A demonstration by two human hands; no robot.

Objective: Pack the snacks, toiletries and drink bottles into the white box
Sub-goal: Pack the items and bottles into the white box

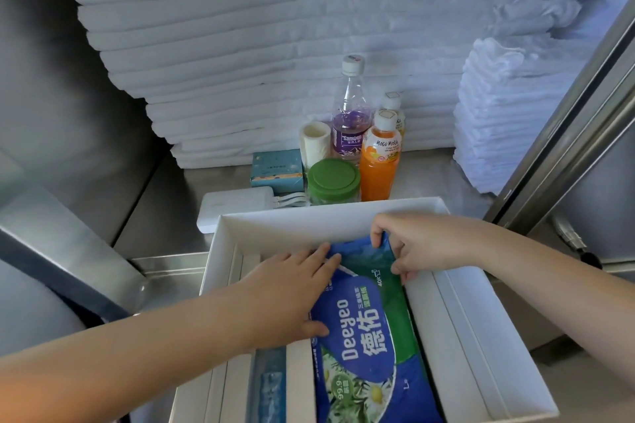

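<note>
White box (481, 336) sits at the near edge of the steel counter (192, 189); head view only. Wipes pack (371, 336), blue and green, lies lengthwise inside the box, label up. Left hand (295, 288): fingers straight, pressing flat on the pack's left side, probably to seat it low. Right hand (415, 247): fingers and thumb pinch the pack's far end, likely tucking the soft edge under the box wall. Not yet packed, standing together just behind the box: orange drink bottle (379, 161), water bottle (350, 120), green-lidded jar (333, 182), blue carton (276, 170).
</note>
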